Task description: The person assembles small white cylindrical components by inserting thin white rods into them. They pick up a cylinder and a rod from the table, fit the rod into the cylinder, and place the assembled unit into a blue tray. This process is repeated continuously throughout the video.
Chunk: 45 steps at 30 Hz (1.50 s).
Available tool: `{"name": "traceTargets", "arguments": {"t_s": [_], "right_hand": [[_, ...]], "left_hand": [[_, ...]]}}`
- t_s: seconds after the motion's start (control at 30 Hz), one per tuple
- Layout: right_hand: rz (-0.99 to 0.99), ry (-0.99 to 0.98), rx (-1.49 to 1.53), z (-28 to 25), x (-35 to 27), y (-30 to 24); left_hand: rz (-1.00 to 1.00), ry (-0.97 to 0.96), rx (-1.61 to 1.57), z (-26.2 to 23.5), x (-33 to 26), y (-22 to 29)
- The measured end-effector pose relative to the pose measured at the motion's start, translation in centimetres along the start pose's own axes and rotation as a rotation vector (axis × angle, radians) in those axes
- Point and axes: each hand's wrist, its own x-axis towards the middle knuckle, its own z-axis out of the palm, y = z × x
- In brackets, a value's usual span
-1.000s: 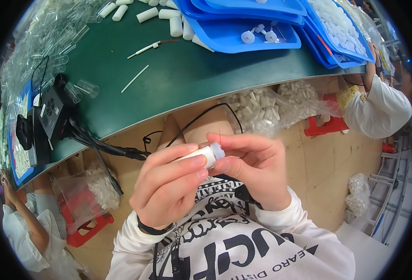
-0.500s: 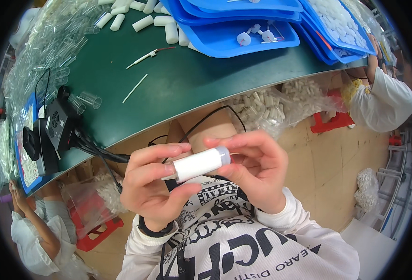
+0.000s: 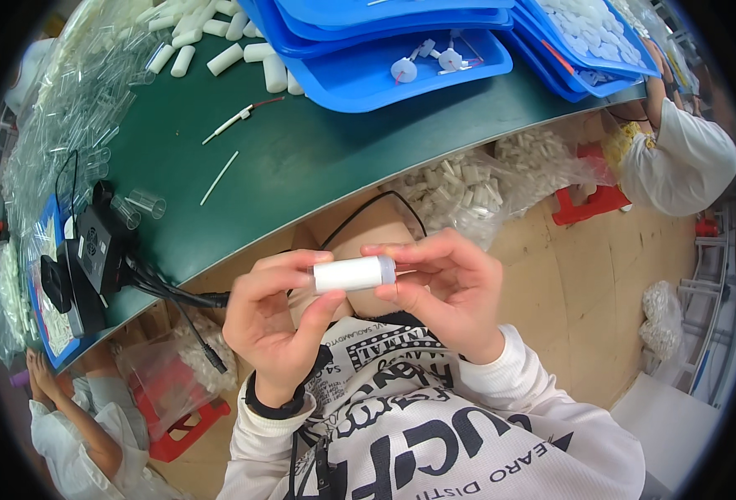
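**White tube held in both hands below the counter edge**

The left hand (image 3: 276, 325) pinches the white tube (image 3: 353, 273) by its left end, thumb beneath. The right hand (image 3: 447, 287) grips its clear right end with its fingertips. The tube lies level, just below the green counter (image 3: 301, 158), well short of the blue trays (image 3: 385, 50).

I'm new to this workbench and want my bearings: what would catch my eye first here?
At centre, the left hand and right hand hold a white tube level between their fingertips, above the lap. Behind them runs a green table with stacked blue trays at the top and clear tubes heaped at the left. A black power adapter sits on the table's left edge.
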Motion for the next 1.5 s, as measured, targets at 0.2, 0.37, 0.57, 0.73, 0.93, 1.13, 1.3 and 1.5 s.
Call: {"name": "traceTargets", "arguments": {"t_s": [0.2, 0.37, 0.57, 0.73, 0.93, 1.13, 1.3, 1.5], "right_hand": [[-0.002, 0.040, 0.013, 0.1, 0.1, 0.0], [-0.018, 0.078, 0.031, 0.1, -0.2, 0.4], [-0.030, 0.141, 0.099, -0.5, -0.5, 1.6], [0.023, 0.174, 0.138, -0.9, 0.0, 1.5], [0.056, 0.157, 0.142, -1.8, -0.4, 1.8], [-0.041, 0.132, 0.114, -2.2, -0.6, 2.1], [-0.023, 0.136, 0.141, -2.5, -0.8, 2.3], [0.069, 0.310, -0.029, -7.7, 0.1, 4.4]], "left_hand": [[0.017, 0.043, -0.100, 0.7, -0.1, -0.7], [0.030, 0.066, -0.130, 1.4, 0.0, -1.1], [0.017, -0.003, -0.077, 1.8, 0.4, -1.8], [-0.185, 0.100, -0.312, 3.1, 1.0, -1.0], [-0.226, -0.020, -0.155, 2.6, 1.2, -1.9], [-0.179, -0.094, -0.165, 2.3, 1.4, -2.2], [-0.198, -0.178, -0.174, 2.2, 1.6, -2.6], [-0.480, -0.274, -0.146, 2.9, 2.0, -2.3]]}}
